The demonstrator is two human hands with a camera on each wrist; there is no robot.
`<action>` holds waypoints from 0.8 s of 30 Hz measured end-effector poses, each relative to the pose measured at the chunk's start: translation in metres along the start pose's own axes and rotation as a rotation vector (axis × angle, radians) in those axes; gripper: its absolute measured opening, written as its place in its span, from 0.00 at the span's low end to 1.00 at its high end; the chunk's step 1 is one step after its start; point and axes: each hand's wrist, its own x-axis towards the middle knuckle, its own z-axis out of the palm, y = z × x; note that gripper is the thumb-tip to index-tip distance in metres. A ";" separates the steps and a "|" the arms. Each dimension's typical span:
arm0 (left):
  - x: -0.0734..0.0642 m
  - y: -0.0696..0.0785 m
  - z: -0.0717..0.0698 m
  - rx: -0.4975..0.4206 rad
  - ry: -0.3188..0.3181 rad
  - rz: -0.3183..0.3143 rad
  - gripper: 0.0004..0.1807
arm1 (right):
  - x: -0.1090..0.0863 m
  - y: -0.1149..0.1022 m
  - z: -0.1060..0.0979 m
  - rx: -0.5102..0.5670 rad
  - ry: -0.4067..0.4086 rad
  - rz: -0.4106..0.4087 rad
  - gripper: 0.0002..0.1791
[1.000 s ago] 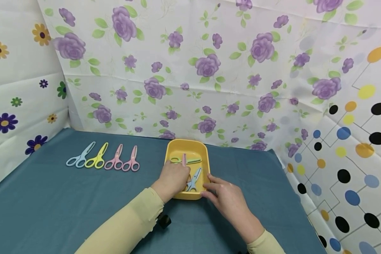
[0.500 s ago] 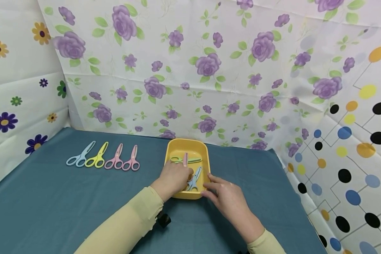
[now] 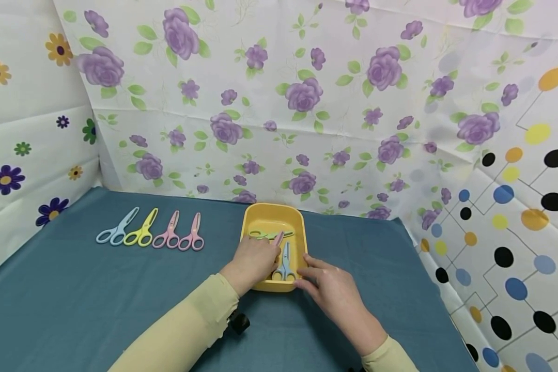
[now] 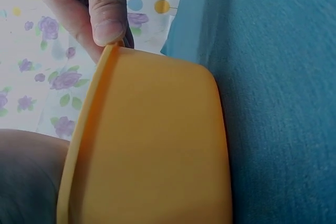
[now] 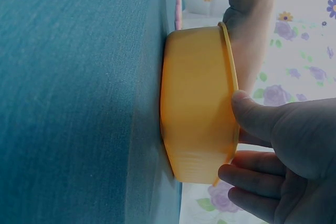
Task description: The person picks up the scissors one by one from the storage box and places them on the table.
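Hands pinching: left (image 3: 251,259), pink scissors (image 3: 279,238); right (image 3: 329,290), tray rim (image 3: 274,285). Blue scissors (image 3: 285,261) illegibly marked.

The box (image 3: 274,207) is plain warm yellow, and inside it there are light green scissors (image 3: 264,235), pink scissors (image 3: 278,239) and light blue scissors (image 3: 285,264). In the row lie a pale blue pair (image 3: 122,226), a yellow pair (image 3: 146,226) and two pink pairs (image 3: 171,228). The surface (image 3: 74,310) shows one blue-green colour, the sleeves (image 3: 200,315) are pale yellow. The back curtain (image 3: 269,155) is white with purple roses (image 3: 304,95) and green leaves (image 3: 322,116); the right curtain (image 3: 483,248) is white with black, blue, yellow and orange dots (image 3: 555,158)
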 end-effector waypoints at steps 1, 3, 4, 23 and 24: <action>0.000 0.000 -0.001 0.004 -0.002 0.000 0.13 | 0.000 0.000 0.000 0.000 0.001 -0.002 0.18; -0.001 -0.001 -0.002 0.016 -0.003 0.004 0.14 | 0.000 0.000 0.000 -0.001 0.002 -0.005 0.19; -0.001 -0.001 -0.002 0.022 -0.003 0.006 0.14 | 0.000 0.000 0.000 -0.002 0.002 -0.007 0.19; -0.002 -0.002 -0.004 0.069 -0.010 0.037 0.11 | -0.001 0.000 -0.001 -0.014 -0.005 -0.003 0.18; -0.002 -0.002 -0.004 0.067 -0.007 0.037 0.11 | -0.001 0.000 -0.001 -0.013 -0.004 -0.004 0.18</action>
